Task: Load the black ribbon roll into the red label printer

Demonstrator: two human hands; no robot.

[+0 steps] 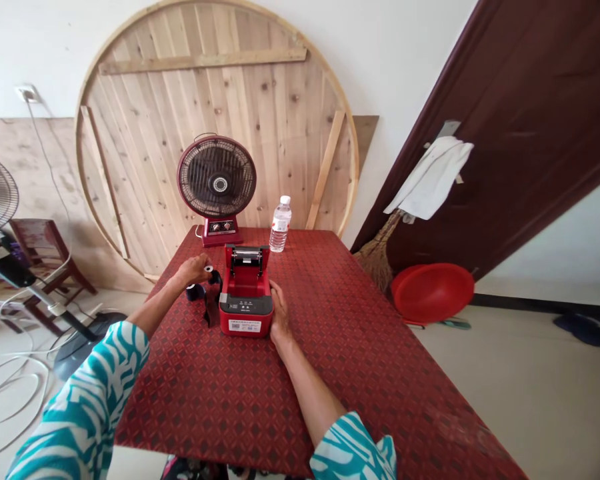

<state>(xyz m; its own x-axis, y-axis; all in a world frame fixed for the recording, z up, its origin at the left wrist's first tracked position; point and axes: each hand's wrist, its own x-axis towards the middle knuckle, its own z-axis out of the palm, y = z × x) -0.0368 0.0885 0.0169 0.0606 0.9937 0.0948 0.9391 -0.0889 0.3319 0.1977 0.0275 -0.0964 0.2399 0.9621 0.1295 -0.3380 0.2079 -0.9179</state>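
Observation:
A red and black label printer (246, 305) sits on the table with its lid raised, so its inside and roller show. My right hand (281, 312) is against the printer's right side, gripping it there. To the left of the printer, my left hand (194, 269) is closed around a small roll (209, 269) with a white end. Just below that hand lie a dark roll (195, 292) and a strip of black film (207, 313). What the dark pieces belong to is hard to make out.
The red patterned table (340, 373) carries a dark red fan (218, 180) and a clear water bottle (281, 225) behind the printer. A round wooden board (220, 100) leans on the wall. Right of the table are a broom (377, 257) and a red basin (433, 293).

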